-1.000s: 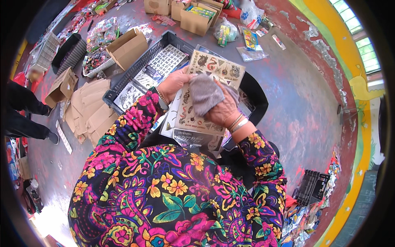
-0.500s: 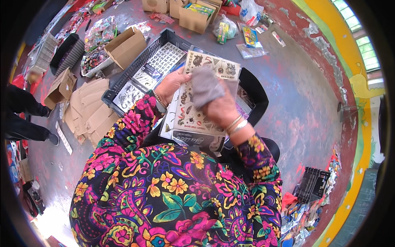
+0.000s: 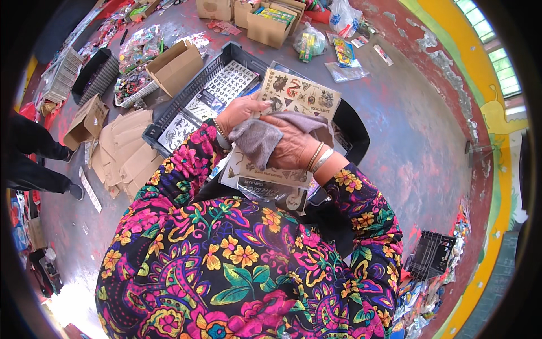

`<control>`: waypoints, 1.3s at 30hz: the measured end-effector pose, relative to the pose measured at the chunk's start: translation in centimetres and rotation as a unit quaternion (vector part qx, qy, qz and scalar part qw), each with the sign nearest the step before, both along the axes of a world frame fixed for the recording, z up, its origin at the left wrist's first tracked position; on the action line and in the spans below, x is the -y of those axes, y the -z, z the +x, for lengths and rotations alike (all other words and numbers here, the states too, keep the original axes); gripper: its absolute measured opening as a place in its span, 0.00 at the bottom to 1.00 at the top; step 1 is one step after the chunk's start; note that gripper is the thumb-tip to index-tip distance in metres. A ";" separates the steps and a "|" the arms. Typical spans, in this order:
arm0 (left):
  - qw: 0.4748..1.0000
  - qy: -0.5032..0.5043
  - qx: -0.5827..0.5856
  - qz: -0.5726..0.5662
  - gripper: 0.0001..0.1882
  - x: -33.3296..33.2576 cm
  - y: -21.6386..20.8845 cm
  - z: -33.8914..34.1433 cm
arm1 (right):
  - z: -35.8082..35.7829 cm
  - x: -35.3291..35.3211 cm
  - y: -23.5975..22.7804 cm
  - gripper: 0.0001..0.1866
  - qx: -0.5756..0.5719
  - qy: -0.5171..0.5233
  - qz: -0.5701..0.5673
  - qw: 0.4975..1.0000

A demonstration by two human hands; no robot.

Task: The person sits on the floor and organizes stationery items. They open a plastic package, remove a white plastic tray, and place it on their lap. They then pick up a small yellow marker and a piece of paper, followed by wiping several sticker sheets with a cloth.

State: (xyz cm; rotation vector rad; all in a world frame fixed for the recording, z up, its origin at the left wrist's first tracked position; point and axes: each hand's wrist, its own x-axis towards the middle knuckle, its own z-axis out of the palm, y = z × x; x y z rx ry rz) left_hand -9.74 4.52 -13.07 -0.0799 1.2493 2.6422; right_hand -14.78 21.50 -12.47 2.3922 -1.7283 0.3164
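Note:
A pale temporary tattoo sheet (image 3: 307, 96) with small dark and red designs lies over my lap, tilted. My left hand (image 3: 241, 113) grips its left edge, thumb on top and the other fingers partly hidden. My right hand (image 3: 291, 146) presses a grey cloth (image 3: 257, 141) across the sheet's middle, and the cloth also drapes over the back of that hand. Under the sheet, nearest to me, sits a clear package with a dark printed label (image 3: 262, 187). Beyond my left hand stands a grey plastic crate (image 3: 164, 116) with more tattoo sheets (image 3: 228, 79) inside.
Flattened cardboard (image 3: 127, 150) and an open carton (image 3: 175, 65) lie to the left. Boxes of coloured packs (image 3: 271, 28) and plastic bags (image 3: 309, 39) stand farther off. Someone's dark-trousered legs (image 3: 39, 147) are at the far left. A black crate (image 3: 432, 254) sits among litter at right.
My right hand with the cloth has moved down and left over the sheet, and the cloth has spread out. The sheet has turned and shifted slightly right.

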 end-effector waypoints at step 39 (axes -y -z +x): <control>0.986 -0.095 -0.014 0.138 0.16 1.3 -2.3 1.2 | -2.2 -15.3 0.4 0.11 0.812 0.300 -0.229 0.445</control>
